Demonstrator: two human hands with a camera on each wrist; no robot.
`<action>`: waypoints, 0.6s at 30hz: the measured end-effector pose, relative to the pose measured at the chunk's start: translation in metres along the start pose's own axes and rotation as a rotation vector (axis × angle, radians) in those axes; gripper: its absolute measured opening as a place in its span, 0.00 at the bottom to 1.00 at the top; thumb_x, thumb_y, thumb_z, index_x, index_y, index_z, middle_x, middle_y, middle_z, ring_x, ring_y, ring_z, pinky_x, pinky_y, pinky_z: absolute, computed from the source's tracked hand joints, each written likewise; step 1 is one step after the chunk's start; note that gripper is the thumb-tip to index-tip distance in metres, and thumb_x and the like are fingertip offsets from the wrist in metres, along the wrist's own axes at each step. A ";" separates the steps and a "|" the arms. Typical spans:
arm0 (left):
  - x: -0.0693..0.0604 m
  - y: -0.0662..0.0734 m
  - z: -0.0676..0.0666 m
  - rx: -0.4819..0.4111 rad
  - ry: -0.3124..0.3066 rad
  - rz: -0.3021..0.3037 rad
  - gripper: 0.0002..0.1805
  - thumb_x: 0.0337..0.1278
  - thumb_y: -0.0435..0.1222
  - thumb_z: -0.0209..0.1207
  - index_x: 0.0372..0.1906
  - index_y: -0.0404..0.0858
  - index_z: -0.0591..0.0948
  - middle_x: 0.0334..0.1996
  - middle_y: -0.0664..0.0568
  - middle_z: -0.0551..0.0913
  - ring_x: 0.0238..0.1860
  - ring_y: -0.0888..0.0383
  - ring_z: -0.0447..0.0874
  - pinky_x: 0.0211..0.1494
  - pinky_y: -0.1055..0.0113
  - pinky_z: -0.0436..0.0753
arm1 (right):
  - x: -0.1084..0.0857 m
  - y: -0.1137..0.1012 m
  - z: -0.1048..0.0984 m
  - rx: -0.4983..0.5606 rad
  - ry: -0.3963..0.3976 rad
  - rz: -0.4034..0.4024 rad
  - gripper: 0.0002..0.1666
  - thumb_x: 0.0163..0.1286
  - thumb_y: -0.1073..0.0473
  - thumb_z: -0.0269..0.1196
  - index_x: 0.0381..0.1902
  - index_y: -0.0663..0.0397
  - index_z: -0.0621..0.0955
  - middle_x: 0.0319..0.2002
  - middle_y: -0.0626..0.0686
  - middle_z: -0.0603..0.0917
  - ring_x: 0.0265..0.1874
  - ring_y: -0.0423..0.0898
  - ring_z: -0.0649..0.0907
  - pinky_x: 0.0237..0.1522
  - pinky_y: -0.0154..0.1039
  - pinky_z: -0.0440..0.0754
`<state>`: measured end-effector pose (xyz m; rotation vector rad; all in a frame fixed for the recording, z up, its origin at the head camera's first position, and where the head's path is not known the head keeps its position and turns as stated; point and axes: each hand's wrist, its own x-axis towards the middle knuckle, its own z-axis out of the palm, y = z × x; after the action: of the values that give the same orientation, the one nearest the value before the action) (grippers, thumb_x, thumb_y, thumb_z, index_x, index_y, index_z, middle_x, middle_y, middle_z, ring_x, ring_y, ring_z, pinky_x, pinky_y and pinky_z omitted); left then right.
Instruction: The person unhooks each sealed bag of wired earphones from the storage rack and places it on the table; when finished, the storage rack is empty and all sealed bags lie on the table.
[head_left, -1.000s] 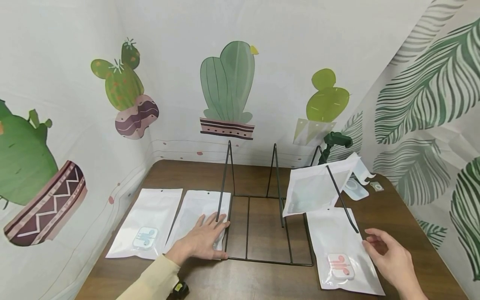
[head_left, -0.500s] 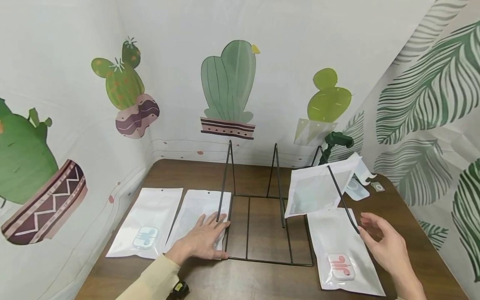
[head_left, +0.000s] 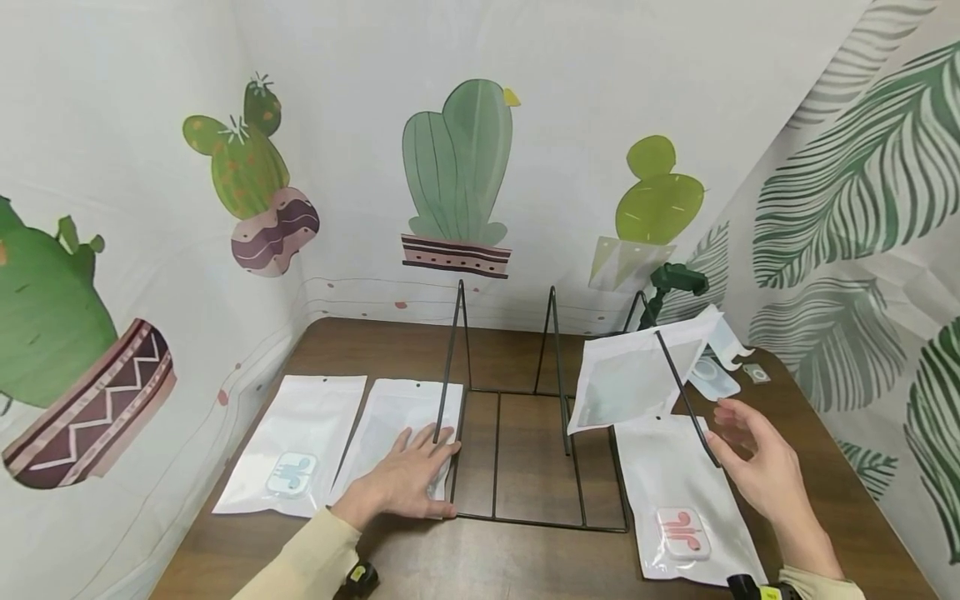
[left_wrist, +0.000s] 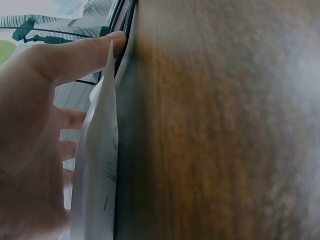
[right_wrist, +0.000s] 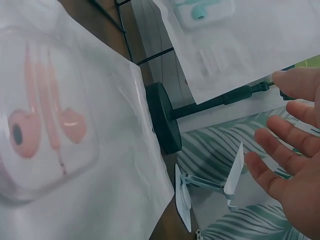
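Observation:
A black wire rack (head_left: 496,454) with upright hooks stands mid-table. My left hand (head_left: 401,475) rests with spread fingers on a white pouch (head_left: 397,404) and the rack's left side; its thumb reaches the front base wire. Another white pouch (head_left: 637,379) hangs tilted from the right hook, light-blue earphones (right_wrist: 200,10) showing through it in the right wrist view. My right hand (head_left: 761,458), fingers loosely bent, is beside that hook's lower tip; whether the thumb touches the rod cannot be told. Below lies a white pouch (head_left: 656,475) with boxed pink earphones (head_left: 683,533).
At the far left lies a white pouch (head_left: 303,425) with boxed light-blue earphones (head_left: 291,475). Behind the rack's right side are a dark green stand (head_left: 675,279), a pale blue stand (head_left: 708,382) and a small flat item (head_left: 756,372). A printed cloth backdrop (head_left: 352,167) surrounds the table.
My right hand has moved left and slightly up, closer to the right hook's tip. The left hand, the rack and the pouches look the same.

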<state>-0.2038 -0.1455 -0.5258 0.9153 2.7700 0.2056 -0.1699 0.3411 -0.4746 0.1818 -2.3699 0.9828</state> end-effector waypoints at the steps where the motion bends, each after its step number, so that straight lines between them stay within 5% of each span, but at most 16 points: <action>1: 0.000 0.000 0.000 -0.001 0.001 0.002 0.55 0.46 0.71 0.57 0.75 0.45 0.60 0.77 0.45 0.53 0.77 0.42 0.47 0.74 0.36 0.47 | 0.001 0.000 0.001 0.011 -0.002 -0.002 0.33 0.52 0.79 0.68 0.58 0.65 0.76 0.45 0.34 0.78 0.44 0.18 0.75 0.45 0.12 0.73; 18: 0.000 -0.001 0.001 0.016 -0.009 0.000 0.55 0.46 0.72 0.55 0.75 0.45 0.59 0.77 0.45 0.52 0.77 0.42 0.46 0.75 0.36 0.48 | 0.021 0.005 0.013 0.159 -0.022 -0.016 0.40 0.52 0.83 0.65 0.65 0.66 0.70 0.51 0.26 0.73 0.52 0.22 0.73 0.50 0.14 0.72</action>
<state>-0.2038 -0.1465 -0.5269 0.9181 2.7666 0.1796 -0.1945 0.3374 -0.4739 0.2724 -2.3058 1.1677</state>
